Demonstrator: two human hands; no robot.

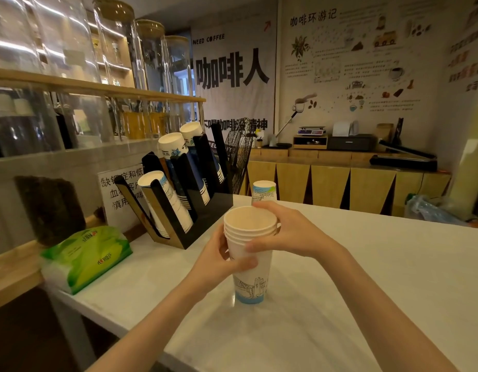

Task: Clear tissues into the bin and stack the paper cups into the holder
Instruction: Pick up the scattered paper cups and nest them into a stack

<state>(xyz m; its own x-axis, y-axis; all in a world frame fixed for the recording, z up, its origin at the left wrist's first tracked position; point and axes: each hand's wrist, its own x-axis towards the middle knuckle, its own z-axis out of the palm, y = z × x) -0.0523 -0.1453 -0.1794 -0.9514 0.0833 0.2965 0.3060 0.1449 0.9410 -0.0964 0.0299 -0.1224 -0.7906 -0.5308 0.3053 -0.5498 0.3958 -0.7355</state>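
Both hands are on a nested stack of paper cups (250, 253) standing mouth-up on the white counter (366, 264), so the step in hand looks like the cup half of the job — gathering loose cups into 1 stack before it goes to the holder. The left hand (219, 264) wraps the stack from the near left side, fingers curled closed around the wall just below the rims, thumb across the front. The right hand (283, 232) comes over from the right with its fingers closed on the upper rims, where about 4 lips show one inside the other. Just behind the right hand, 1 more cup (264, 190) stands upside down on the counter, apart from the stack; it probably needs collecting too. The black cup holder (189, 200) sits near the stack to the left and behind, with 3 slanted slots each already carrying a row of cups — the front one (162, 202) holds the same white printed kind. The next move, as I judge it, calls for tipping the stack over to match that slant and sliding it onto the front row. A green tissue pack (90, 253) lies at the counter's left end; no loose tissues or bin are in view.
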